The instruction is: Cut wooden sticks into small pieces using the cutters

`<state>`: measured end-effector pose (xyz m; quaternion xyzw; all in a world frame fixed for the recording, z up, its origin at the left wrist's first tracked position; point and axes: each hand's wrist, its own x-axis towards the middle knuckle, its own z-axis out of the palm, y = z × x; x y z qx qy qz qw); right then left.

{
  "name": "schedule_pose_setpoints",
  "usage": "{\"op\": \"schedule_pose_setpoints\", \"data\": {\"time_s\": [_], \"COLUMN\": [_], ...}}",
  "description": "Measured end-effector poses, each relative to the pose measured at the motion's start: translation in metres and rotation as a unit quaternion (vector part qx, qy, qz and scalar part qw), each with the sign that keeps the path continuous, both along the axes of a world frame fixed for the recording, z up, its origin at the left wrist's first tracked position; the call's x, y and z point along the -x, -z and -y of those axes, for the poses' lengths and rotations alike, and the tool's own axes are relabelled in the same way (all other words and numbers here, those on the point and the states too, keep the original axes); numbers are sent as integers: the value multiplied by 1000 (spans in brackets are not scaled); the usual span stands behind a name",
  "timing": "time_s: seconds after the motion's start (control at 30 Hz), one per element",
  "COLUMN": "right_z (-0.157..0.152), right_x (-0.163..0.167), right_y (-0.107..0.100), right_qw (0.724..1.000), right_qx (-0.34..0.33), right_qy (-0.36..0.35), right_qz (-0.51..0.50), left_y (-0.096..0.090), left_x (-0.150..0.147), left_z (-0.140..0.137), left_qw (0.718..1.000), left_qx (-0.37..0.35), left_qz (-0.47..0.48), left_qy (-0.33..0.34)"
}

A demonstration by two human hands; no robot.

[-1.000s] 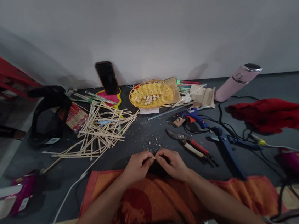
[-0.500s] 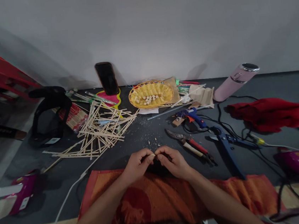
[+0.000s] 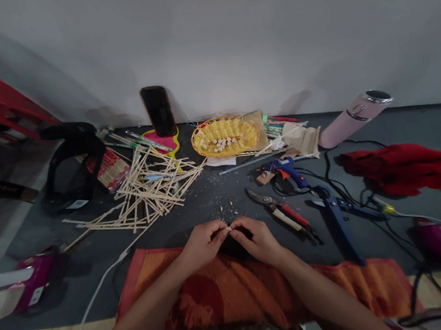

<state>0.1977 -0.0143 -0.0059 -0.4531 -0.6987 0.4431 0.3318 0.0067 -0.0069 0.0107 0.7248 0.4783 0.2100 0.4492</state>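
My left hand [image 3: 207,241] and my right hand [image 3: 256,237] meet fingertip to fingertip at the near edge of the dark tabletop. Between the two pinches is a tiny pale piece [image 3: 229,229], wood-coloured and too small to make out fully. Both hands are closed on it, thumbs against forefingers. Just beyond them lie a few small cut bits [image 3: 231,204] amid crumbs. An orange patterned towel [image 3: 202,293] is spread beneath my forearms. Farther back, a yellow woven basket [image 3: 203,146] holds several small pale pieces [image 3: 224,144].
Left of my hands is a heap of thin wooden sticks [image 3: 148,193]. Pruning shears [image 3: 278,209], a blue glue gun [image 3: 290,171] and a blue cutter [image 3: 334,216] lie right, among cables. A phone [image 3: 158,111], a pink flask [image 3: 353,119] and a red cloth [image 3: 402,167] stand or lie farther out.
The view has shifted slightly. Both hands stay together in nearly the same pose, fingertips still pinching at the small pale piece.
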Motion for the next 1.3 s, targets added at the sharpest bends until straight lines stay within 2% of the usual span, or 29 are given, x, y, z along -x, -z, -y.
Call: {"op": "schedule_pose_setpoints", "data": {"time_s": [0.17, 0.37, 0.53, 0.77, 1.07, 1.3], "right_z": [0, 0, 1, 4, 4, 4], "right_x": [1, 1, 3, 2, 5, 5], "right_y": [-4, 0, 2, 2, 3, 5], "right_qw": [1000, 997, 991, 983, 984, 978], "right_qx": [16, 49, 99, 137, 138, 162], "right_qy": [7, 58, 58, 24, 51, 47], "right_qz": [-6, -34, -71, -116, -103, -120], "left_y": [-2, 5, 4, -1, 4, 6], "left_x": [-1, -5, -5, -2, -1, -1], "left_z": [3, 10, 10, 8, 8, 6], "left_qw": [999, 992, 987, 990, 993, 993], "left_qx": [-28, -104, -145, -122, -46, -26], "left_qz": [-40, -45, -40, -1, 26, 45], "left_qy": [25, -47, -56, -72, -101, -108]}}
